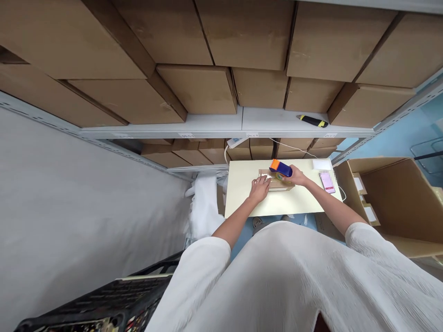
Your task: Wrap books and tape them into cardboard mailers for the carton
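A small cardboard box [284, 186] lies on the pale yellow table [242, 184], with shiny clear tape across its top near the left end. My left hand [260, 187] rests on the box's left part, fingers stretched out over the top. In my right hand [298, 175] is a blue and orange tape dispenser [284, 168], held over the right half of the box. Its orange end points left, and the roll of tape shows beneath. My right fingers are partly hidden behind the handle.
A phone [327, 182] and a white block [321, 164] lie at the table's right end. Shelves of cardboard boxes [197, 90] stand ahead, with a utility knife [312, 121] on one ledge. A big open carton [398, 198] is right; a black crate [145, 295] is lower left.
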{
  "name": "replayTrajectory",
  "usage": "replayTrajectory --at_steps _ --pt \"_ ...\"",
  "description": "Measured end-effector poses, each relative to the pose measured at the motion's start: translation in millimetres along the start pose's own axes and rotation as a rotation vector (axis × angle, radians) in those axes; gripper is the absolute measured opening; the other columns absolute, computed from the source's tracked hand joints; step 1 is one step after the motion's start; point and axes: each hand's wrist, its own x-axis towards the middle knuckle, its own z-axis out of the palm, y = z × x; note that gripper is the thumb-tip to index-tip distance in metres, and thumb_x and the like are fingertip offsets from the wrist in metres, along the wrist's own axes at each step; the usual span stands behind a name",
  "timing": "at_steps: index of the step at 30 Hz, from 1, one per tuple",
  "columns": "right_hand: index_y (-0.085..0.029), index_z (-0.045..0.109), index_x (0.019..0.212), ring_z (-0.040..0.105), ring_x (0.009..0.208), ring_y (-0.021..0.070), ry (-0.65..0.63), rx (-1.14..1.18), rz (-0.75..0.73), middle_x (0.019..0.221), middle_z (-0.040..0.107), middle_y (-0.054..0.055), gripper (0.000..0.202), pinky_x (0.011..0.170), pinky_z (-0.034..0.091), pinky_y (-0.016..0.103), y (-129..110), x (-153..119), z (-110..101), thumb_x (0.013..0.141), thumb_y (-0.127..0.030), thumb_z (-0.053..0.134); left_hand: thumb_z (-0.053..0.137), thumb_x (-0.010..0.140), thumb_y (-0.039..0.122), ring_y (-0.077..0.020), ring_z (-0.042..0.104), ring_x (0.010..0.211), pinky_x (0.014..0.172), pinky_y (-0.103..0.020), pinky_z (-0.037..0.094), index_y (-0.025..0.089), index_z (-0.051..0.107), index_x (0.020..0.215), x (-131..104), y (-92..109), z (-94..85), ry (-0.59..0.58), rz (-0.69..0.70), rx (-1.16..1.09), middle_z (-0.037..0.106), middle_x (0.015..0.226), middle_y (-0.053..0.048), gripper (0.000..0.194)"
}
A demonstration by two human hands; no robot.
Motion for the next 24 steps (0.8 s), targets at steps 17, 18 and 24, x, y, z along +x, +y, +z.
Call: replayTrajectory --at_steps 17,18,24 --pt "-0.022 0.064 0.111 0.073 0.099 0.0284 -0.071 -0.151 -0.119 0.113 0.076 0.008 0.044 0.082 0.059 0.036 37.6 -6.4 -20.4 0.073 -0.027 0.087 0.055 0.106 0.018 -0.0252 0.074 0.126 0.112 -0.042 0.059 0.022 0.074 0.14 33.5 18.0 -47.2 0.226 -0.147 -0.559 0.078 0.138 -0.012 0.039" --pt "-0.022 0.064 0.11 0.072 0.099 0.0281 -0.07 -0.141 -0.126 0.113 0.076 0.008 0.044 0.082 0.059 0.036 38.4 -6.3 -19.9 0.073 -0.027 0.087 0.057 0.106 0.019 -0.0239 0.076 0.121 0.109 -0.04 0.061 0.021 0.074 0.14 38.5 25.4 -51.6 0.249 -0.148 -0.64 0.079 0.134 -0.012 0.037" --pt "-0.023 0.062 0.105 0.07 0.095 0.0261 -0.033 -0.165 -0.149 0.106 0.074 0.005 0.043 0.08 0.057 0.034 40.4 -5.8 -15.0 0.07 -0.031 0.084 0.064 0.104 0.016 -0.0216 0.078 0.115 0.107 -0.04 0.063 0.021 0.073 0.137 54.0 64.7 -59.0 0.288 -0.149 -0.788 0.082 0.128 -0.011 0.034"
